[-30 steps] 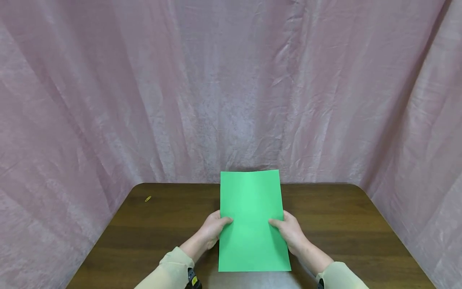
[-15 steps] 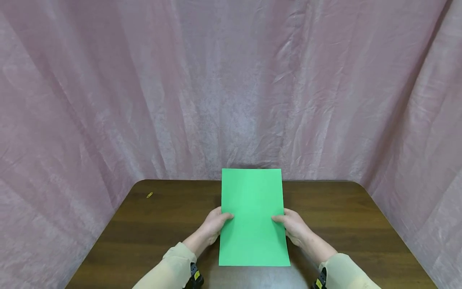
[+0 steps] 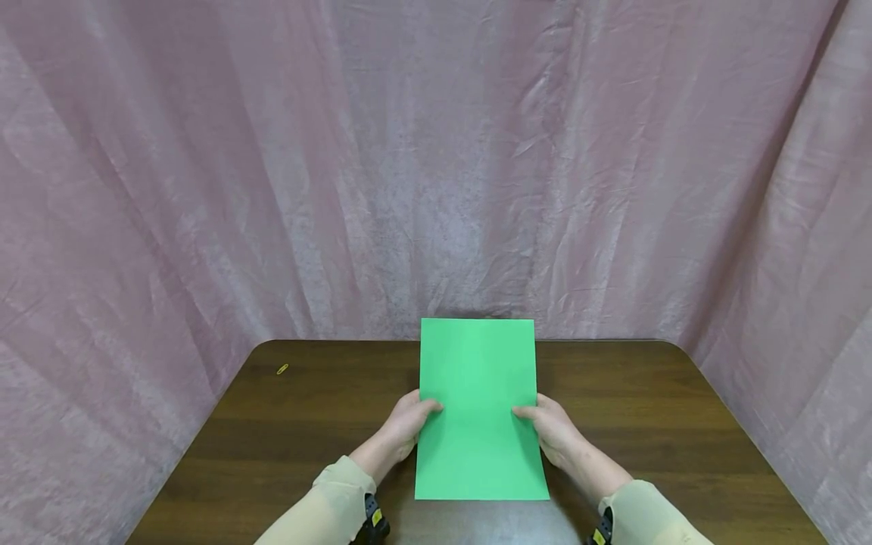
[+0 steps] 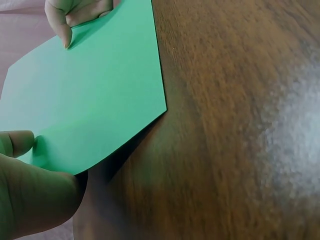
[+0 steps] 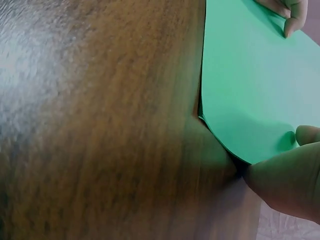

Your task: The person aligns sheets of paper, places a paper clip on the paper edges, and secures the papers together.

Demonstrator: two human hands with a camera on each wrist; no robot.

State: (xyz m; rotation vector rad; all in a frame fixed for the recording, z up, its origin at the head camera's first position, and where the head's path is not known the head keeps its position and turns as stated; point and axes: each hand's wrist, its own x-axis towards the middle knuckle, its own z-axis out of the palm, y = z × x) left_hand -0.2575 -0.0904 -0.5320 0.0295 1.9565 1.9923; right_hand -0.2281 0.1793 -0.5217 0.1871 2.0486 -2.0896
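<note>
A plain green sheet of paper (image 3: 478, 446) is held upright in portrait, slightly bowed, over the middle of the table. My left hand (image 3: 403, 424) grips its left edge, thumb on the front and fingers hidden behind. On the opposite edge my right hand (image 3: 557, 433) pinches it the same way. In the left wrist view the near corner of the green sheet (image 4: 110, 95) sits close over the wood, with a dark shadow under its edge. The right wrist view shows my right thumb (image 5: 307, 135) pressing on the sheet; whether the lower edge touches the table I cannot tell.
A small yellow paper clip (image 3: 282, 369) lies on the brown wooden table (image 3: 654, 424), toward its far left corner. Pink curtains (image 3: 436, 166) hang behind the table and along both sides.
The sheet has straightened from a slight tilt, and its lower edge sits a little higher in the head view. Both hands keep their hold. The head view has shifted slightly.
</note>
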